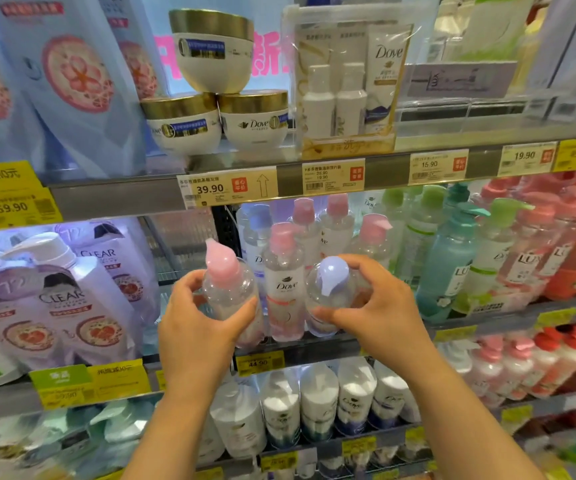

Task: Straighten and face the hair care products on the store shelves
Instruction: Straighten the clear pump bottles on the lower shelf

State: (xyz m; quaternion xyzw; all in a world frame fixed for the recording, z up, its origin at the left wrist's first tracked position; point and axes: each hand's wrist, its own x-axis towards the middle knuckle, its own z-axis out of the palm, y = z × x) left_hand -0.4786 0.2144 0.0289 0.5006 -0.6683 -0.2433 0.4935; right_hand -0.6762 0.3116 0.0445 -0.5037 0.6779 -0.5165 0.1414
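Hands first: our left hand (200,318) curls round a clear pink-capped bottle (230,289), and our right hand (380,311) curls round a clear lilac-capped bottle (329,294). Both bottles lean toward us at the front edge of the middle shelf (324,348), so we judge them mid-adjustment, not yet faced. Between them a Dove bottle (284,282) stands upright with its label forward; we count that one as done. Behind it, more pink-capped bottles (317,223) stand in loose rows with pump spouts pointing different ways, so work remains there.

The bottles are smooth transparent plastic, cylindrical with domed shoulders and glossy rounded pump caps. To the left, soft refill pouches (82,299) sag and overlap unevenly. To the right, green and red pump bottles (508,251) crowd closely. On the upper shelf, three white jars (217,98) with gold lids form a stack; their labels face different ways. Beside them stands a clear-sleeved travel kit (347,88).
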